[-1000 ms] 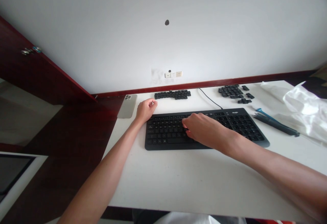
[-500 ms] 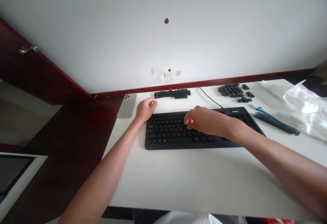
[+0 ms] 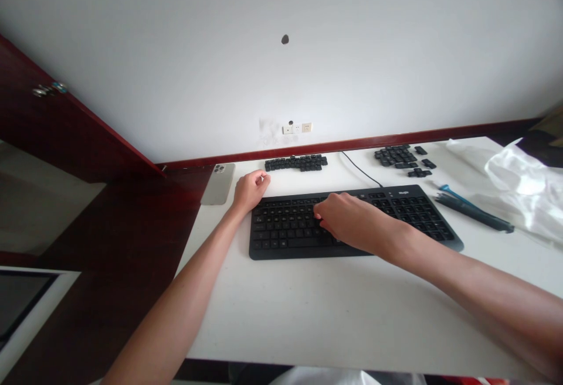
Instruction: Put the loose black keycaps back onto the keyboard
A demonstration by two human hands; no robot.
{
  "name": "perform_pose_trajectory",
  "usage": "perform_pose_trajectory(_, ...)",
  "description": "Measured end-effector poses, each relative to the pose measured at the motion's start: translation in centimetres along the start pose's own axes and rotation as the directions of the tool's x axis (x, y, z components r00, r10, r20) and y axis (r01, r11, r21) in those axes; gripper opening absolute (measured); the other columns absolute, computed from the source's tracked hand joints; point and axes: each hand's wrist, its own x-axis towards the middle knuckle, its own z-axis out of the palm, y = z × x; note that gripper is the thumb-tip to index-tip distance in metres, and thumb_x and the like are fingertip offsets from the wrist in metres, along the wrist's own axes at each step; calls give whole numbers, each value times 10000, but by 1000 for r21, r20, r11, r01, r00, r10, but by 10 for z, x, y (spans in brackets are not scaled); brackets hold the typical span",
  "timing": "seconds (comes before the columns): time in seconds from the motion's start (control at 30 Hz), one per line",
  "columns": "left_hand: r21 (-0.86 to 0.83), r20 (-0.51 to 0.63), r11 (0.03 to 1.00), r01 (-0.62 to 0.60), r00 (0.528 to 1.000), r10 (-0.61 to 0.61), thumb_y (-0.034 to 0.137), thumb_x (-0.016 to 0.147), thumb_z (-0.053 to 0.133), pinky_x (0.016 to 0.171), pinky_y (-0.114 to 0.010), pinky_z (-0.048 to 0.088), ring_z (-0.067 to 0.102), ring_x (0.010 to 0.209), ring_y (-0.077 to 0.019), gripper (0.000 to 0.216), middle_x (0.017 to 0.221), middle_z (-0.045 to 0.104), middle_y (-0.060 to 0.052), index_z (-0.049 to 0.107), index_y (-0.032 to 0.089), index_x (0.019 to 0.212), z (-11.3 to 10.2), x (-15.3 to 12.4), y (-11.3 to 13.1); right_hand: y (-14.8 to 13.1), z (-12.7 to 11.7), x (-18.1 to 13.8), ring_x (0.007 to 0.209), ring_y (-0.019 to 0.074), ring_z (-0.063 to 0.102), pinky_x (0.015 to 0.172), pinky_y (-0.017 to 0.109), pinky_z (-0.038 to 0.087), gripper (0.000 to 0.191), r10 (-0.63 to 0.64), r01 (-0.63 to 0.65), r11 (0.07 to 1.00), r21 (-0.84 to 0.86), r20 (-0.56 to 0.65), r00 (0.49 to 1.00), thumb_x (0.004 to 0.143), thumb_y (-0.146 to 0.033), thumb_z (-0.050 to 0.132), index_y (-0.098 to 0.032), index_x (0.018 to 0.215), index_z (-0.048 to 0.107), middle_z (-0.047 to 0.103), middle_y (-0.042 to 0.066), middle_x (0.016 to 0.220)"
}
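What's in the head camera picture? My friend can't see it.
A person's right hand bends over a black keyboard on a white table, while the left hand curls at the keyboard's far-left corner. Loose black keys lie beyond the keyboard, a phone to the left, crumpled white material to the right.

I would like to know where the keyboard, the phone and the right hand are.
Keyboard [image 3: 294,225]: head view, on its keys.
Phone [image 3: 217,187]: head view, on its upturned back.
Right hand [image 3: 345,214]: head view, on its back.
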Motion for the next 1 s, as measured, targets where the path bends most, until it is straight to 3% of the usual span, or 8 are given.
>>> perform_pose_trajectory(0.13,8,7,1000,5,1000,-5,429,932,524,613,-280,267,431,601,-141,292,614,495,27,631,210,770,0,0,1,-7,1,-1,740,265,743,585,330,444,264,27,-26,1000,-4,22,999,970,-29,527,-142,949,765,768,108,855)
perform_pose_trajectory(0.37,6,1,1000,9,1000,-9,423,926,532,613,-281,267,433,597,-140,283,608,488,30,623,212,760,0,1,1,2,-1,7,762,260,750,629,317,475,276,11,-12,999,37,16,1000,925,12,559,-149,863,775,778,87,836)
perform_pose_trajectory(0.57,5,-8,1000,-1,1000,1,413,923,536,610,-287,260,428,588,-137,286,584,460,37,600,214,729,1,1,0,15,-4,17,800,245,769,666,293,497,230,49,-54,958,282,23,999,888,-18,640,-176,854,804,799,53,814)
perform_pose_trajectory(0.7,0,-3,1000,-1,1000,1,419,924,539,609,-291,258,431,585,-139,287,579,467,37,609,215,734,1,1,0,15,-10,18,821,248,770,656,286,498,188,117,-132,925,356,63,991,869,-44,681,-184,856,806,803,69,848)
perform_pose_trajectory(0.9,1,0,1000,2,1000,-2,420,926,539,613,-286,262,438,590,-139,284,581,475,39,616,214,747,0,1,2,25,-16,30,727,211,748,591,271,486,65,125,-247,844,476,274,954,877,-169,743,-171,905,802,795,75,874)
perform_pose_trajectory(1.0,5,4,1000,2,1000,-2,421,930,534,621,-284,265,448,597,-139,288,590,488,39,624,212,754,0,1,3,29,-23,44,693,224,741,618,300,513,194,89,-291,834,468,406,909,847,-253,808,-140,1004,803,785,84,831)
